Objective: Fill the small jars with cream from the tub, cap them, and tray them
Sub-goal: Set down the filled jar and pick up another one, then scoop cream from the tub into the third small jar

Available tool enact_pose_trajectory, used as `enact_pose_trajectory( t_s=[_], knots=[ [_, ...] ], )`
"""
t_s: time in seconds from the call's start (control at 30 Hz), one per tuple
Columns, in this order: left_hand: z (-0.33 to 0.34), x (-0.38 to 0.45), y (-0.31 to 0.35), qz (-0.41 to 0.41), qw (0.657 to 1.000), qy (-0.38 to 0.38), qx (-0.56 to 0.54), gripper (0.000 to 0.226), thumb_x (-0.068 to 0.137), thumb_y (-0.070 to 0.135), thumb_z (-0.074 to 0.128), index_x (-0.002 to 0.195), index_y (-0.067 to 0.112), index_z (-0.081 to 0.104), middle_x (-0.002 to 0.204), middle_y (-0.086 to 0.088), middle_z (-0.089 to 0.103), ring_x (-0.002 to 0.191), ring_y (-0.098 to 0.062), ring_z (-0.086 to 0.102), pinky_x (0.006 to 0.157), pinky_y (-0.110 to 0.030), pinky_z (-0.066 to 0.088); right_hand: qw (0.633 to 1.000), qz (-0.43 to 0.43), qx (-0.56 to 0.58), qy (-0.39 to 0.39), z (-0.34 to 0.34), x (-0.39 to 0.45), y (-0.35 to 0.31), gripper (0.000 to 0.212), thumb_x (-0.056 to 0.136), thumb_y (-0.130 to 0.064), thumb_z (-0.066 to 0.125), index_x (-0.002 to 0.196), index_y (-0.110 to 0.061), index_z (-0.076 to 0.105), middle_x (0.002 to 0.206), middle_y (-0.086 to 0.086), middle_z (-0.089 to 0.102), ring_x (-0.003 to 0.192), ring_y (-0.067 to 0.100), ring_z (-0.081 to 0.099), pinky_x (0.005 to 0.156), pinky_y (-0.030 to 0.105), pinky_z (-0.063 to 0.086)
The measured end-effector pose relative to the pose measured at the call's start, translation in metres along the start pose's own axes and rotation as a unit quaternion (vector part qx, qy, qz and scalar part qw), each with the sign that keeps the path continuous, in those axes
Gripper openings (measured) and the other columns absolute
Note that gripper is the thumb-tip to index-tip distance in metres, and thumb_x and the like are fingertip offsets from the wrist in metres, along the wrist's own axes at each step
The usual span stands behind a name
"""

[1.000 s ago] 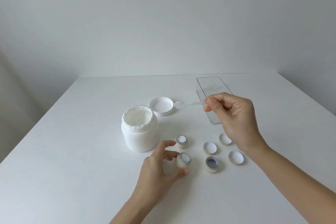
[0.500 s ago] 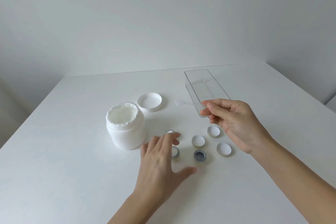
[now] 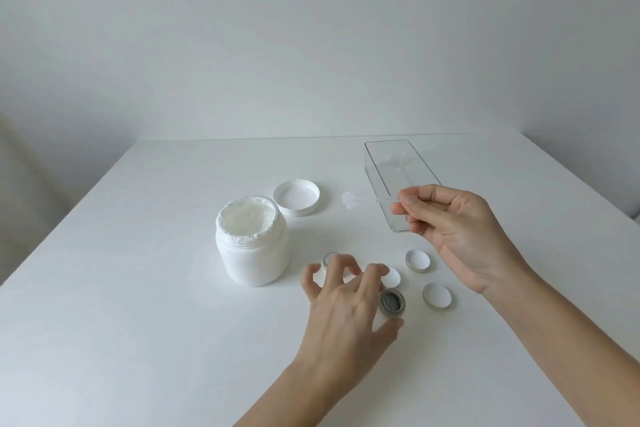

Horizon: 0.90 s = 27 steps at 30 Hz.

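Observation:
The open white tub (image 3: 252,246) of cream stands left of centre. My right hand (image 3: 453,236) pinches a small clear spatula (image 3: 353,200) whose cream-tipped end points left, above the table. My left hand (image 3: 346,302) hovers with fingers spread over the small jars and holds nothing. A filled small jar (image 3: 329,257) peeks out beyond its fingertips. An empty small jar (image 3: 393,302) sits by its thumb. Three loose caps lie inside-up: one (image 3: 392,277) partly under my fingers, one (image 3: 418,260) behind it, one (image 3: 437,295) to the right. Any jar under my palm is hidden.
The tub's white lid (image 3: 296,198) lies upside down behind the tub. A clear rectangular tray (image 3: 388,166) sits at the back right, partly behind my right hand. The white table ends at a wall behind and drops off at the left and right.
My left hand let go of the small jar it held and now hovers spread over the jars. The right hand with the spatula has drawn back slightly towards the tray.

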State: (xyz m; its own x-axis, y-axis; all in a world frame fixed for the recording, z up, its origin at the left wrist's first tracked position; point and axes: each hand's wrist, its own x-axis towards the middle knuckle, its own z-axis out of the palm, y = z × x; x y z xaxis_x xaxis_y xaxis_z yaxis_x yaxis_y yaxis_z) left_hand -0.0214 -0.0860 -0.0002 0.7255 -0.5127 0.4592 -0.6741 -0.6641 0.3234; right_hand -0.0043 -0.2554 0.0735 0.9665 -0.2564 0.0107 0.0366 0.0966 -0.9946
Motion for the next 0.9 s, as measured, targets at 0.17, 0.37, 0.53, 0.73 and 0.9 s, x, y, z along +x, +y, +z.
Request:
enact_pose_trajectory(
  t_s=[0.17, 0.37, 0.53, 0.73, 0.9],
  knots=[
    [-0.031, -0.015, -0.021, -0.01, 0.985, 0.133, -0.113, 0.044, 0.07, 0.039, 0.076, 0.108, 0.024, 0.061, 0.098, 0.021, 0.066, 0.103, -0.004, 0.054, 0.093, -0.03, 0.032, 0.999, -0.027, -0.019, -0.024, 0.027, 0.012, -0.009, 0.025, 0.07, -0.025, 0.072, 0.089, -0.009, 0.073, 0.077, 0.005, 0.074, 0.075, 0.018, 0.057, 0.072, 0.023, 0.046],
    [-0.046, -0.047, -0.062, -0.141, 0.916, 0.206, -0.313, 0.033, 0.069, 0.026, 0.079, 0.099, 0.026, 0.065, 0.093, 0.005, 0.067, 0.083, -0.017, 0.07, 0.074, -0.02, 0.055, 0.964, -0.15, -0.205, -0.075, 0.089, 0.033, -0.01, 0.006, 0.086, -0.016, 0.069, 0.086, -0.016, 0.075, 0.071, -0.005, 0.075, 0.064, 0.0, 0.065, 0.064, 0.008, 0.046],
    [-0.043, -0.053, -0.076, -0.201, 0.879, 0.199, -0.384, 0.034, 0.067, 0.025, 0.08, 0.097, 0.031, 0.065, 0.091, -0.005, 0.068, 0.069, -0.019, 0.065, 0.069, -0.025, 0.054, 0.847, -0.288, -0.421, -0.153, 0.141, 0.047, -0.007, 0.012, 0.088, -0.015, 0.063, 0.088, -0.009, 0.074, 0.078, -0.001, 0.073, 0.073, 0.0, 0.06, 0.069, 0.008, 0.044],
    [-0.042, -0.053, -0.08, -0.221, 0.867, 0.203, -0.397, 0.036, 0.066, 0.026, 0.081, 0.099, 0.031, 0.068, 0.09, -0.002, 0.068, 0.069, -0.018, 0.059, 0.068, -0.025, 0.052, 0.604, -0.404, -0.651, -0.219, 0.164, 0.056, -0.009, 0.024, 0.1, -0.022, 0.044, 0.092, -0.011, 0.064, 0.082, 0.002, 0.058, 0.084, 0.019, 0.04, 0.069, 0.027, 0.035],
    [-0.043, -0.055, -0.081, -0.241, 0.855, 0.197, -0.414, 0.037, 0.068, 0.016, 0.083, 0.1, 0.028, 0.07, 0.085, 0.0, 0.073, 0.067, -0.013, 0.058, 0.07, -0.02, 0.051, 0.568, -0.371, -0.707, -0.201, 0.171, 0.056, -0.009, 0.02, 0.096, -0.028, 0.05, 0.091, -0.014, 0.063, 0.08, 0.0, 0.047, 0.084, 0.02, 0.031, 0.075, 0.03, 0.03]
  ],
)
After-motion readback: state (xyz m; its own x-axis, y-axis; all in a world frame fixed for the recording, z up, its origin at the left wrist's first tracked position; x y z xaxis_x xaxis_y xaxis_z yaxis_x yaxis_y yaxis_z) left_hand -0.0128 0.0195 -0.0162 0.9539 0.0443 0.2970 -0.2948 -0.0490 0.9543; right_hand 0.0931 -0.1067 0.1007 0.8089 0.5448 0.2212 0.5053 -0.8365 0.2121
